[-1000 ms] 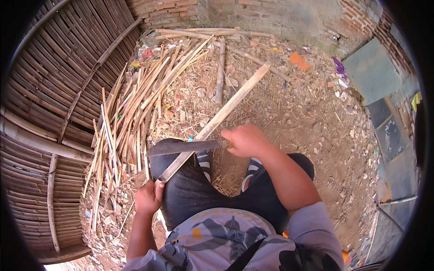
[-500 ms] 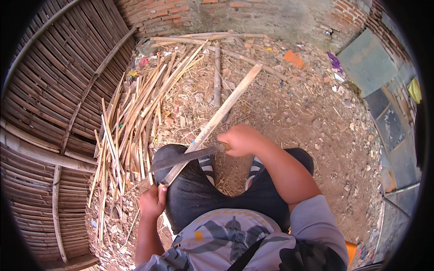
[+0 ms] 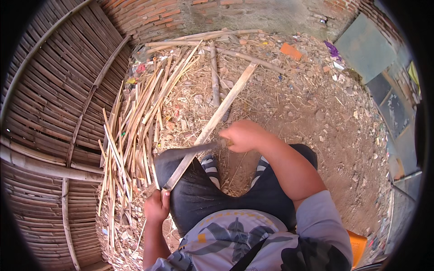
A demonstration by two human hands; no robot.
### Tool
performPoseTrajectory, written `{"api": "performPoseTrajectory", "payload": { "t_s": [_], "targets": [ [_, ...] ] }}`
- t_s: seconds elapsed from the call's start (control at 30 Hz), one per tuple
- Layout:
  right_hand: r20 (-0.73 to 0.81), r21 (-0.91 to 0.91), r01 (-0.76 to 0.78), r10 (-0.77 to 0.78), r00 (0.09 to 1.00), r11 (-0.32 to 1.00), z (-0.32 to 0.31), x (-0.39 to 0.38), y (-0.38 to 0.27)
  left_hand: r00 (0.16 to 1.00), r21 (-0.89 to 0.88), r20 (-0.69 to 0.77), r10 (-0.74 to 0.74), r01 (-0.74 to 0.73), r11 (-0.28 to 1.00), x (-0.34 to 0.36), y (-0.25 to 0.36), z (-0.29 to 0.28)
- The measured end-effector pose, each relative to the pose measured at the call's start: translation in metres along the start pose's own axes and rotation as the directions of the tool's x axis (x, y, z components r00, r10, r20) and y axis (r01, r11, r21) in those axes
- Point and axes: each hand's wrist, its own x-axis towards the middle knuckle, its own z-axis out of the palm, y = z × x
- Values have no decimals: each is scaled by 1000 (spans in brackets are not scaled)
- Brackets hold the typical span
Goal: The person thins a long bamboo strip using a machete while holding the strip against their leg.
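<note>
A long split bamboo slat slants from my left thigh out to the far ground. Its near end is in my left hand, which is closed around it beside the thigh. My right hand grips the short handle of a machete, the fingers wrapped round it. The dark blade, slightly blurred, lies across the slat above my left knee and points left. Whether its edge touches the slat I cannot tell.
Many thin bamboo strips lie piled to the left, beside a bamboo-slat wall. Bamboo poles rest farther off, near a brick wall. Grey panels lean at the right. An orange object shows behind my right side.
The machete blade has shifted away from me along the slat, and its tip has swung up to a flatter slant. My left hand still holds the near end. The whole view has shifted slightly.
</note>
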Motion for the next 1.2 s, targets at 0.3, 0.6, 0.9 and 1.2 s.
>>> {"api": "performPoseTrajectory", "payload": {
  "t_s": [0.3,0.6,0.9,1.2],
  "targets": [
    [-57,289,-352,383,922,890,-24,-7,58,1000,-45,6,11,-11,999,4,3,2],
    [46,50,16,-18,999,999,-10,-5,0,998,-76,15,65,-64,995,4,0,-4],
    [-121,293,-238,283,952,926,-13,-8,54,999,-74,22,46,-44,996,6,-1,-1],
    [18,137,46,-48,999,989,-4,-6,-1,1000,-89,24,15,-13,996,1,0,-1]
  ]
}}
